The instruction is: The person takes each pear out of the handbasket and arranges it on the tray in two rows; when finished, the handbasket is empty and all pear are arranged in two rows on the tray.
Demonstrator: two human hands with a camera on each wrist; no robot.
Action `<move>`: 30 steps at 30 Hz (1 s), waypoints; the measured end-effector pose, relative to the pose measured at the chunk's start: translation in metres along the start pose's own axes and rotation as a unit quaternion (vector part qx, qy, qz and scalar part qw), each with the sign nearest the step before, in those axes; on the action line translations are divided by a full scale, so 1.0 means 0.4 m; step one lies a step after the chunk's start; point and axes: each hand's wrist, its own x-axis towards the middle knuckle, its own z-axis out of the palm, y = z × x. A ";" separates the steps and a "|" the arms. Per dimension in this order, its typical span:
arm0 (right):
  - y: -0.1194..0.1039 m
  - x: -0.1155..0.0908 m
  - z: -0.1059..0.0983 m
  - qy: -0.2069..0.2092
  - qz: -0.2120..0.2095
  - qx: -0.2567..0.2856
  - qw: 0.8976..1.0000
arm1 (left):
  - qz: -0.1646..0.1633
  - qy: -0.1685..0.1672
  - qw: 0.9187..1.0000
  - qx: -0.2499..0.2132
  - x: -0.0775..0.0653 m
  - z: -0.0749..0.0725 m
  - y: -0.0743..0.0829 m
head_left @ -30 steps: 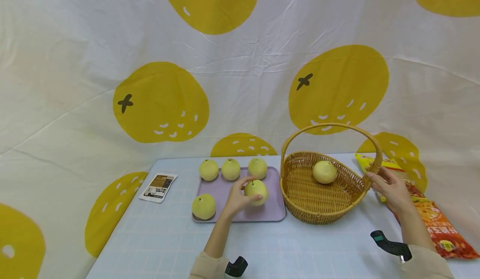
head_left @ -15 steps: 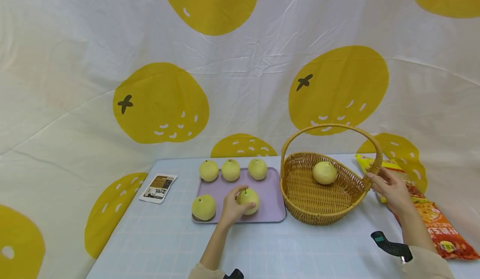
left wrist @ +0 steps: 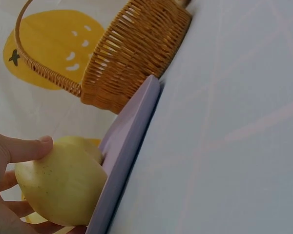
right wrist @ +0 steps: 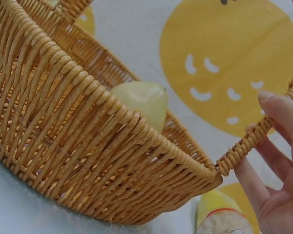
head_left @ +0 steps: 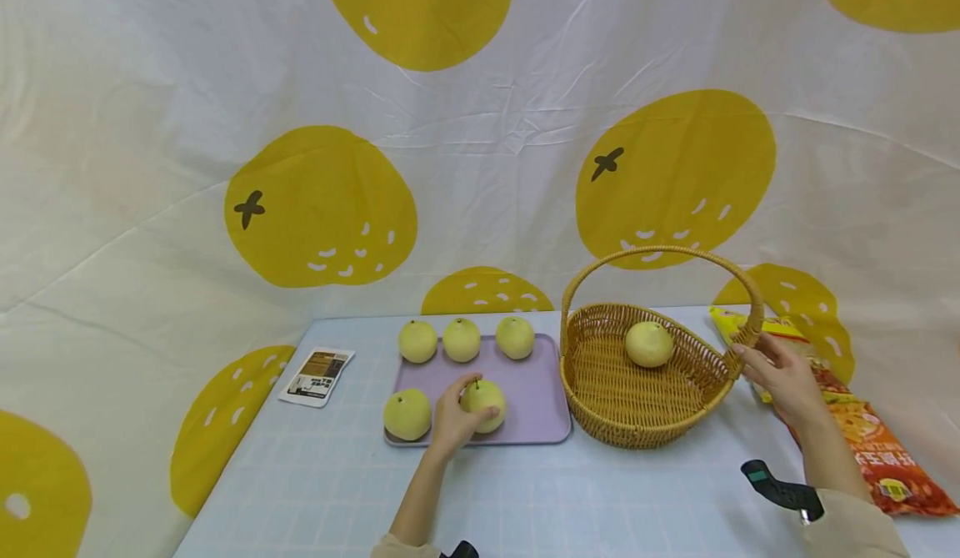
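My left hand (head_left: 454, 419) holds a pale yellow pear (head_left: 487, 405) at the front middle of the lilac tray (head_left: 532, 412). In the left wrist view, thumb and fingers curl round this pear (left wrist: 63, 183), which is low at the tray's edge; whether it touches the tray I cannot tell. Several other pears sit on the tray, one pear (head_left: 407, 414) at front left and a row along the back. On the right, my right hand (head_left: 783, 379) grips the handle base of the wicker basket (head_left: 637, 435). One pear (head_left: 649, 344) lies inside the basket.
A white and brown packet (head_left: 317, 375) lies left of the tray. Beyond my right hand are a yellow snack bag (head_left: 727, 322) and an orange-red snack bag (head_left: 892, 466). A patterned cloth (head_left: 480, 208) hangs behind the table.
My left hand has moved left and slightly nearer to me over the tray, carrying the pear down toward its front middle. The right hand stays on the basket handle.
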 end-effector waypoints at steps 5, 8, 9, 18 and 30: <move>0.006 0.003 -0.002 0.006 0.005 0.015 1.000 | -0.017 -0.029 0.999 0.009 0.000 -0.023 0.006; 0.000 0.000 -0.001 -0.001 -0.001 0.009 1.000 | -0.024 -0.044 0.998 0.024 0.000 -0.035 0.010; -0.003 -0.002 0.000 -0.001 -0.001 0.011 1.000 | -0.027 -0.045 0.998 0.028 0.000 -0.039 0.012; -0.011 -0.006 0.000 -0.002 -0.004 0.004 1.000 | -0.004 -0.028 0.997 0.069 0.008 -0.060 0.025; -0.009 -0.006 0.000 -0.005 -0.007 0.002 1.000 | 0.029 -0.034 0.996 0.077 0.008 -0.088 0.031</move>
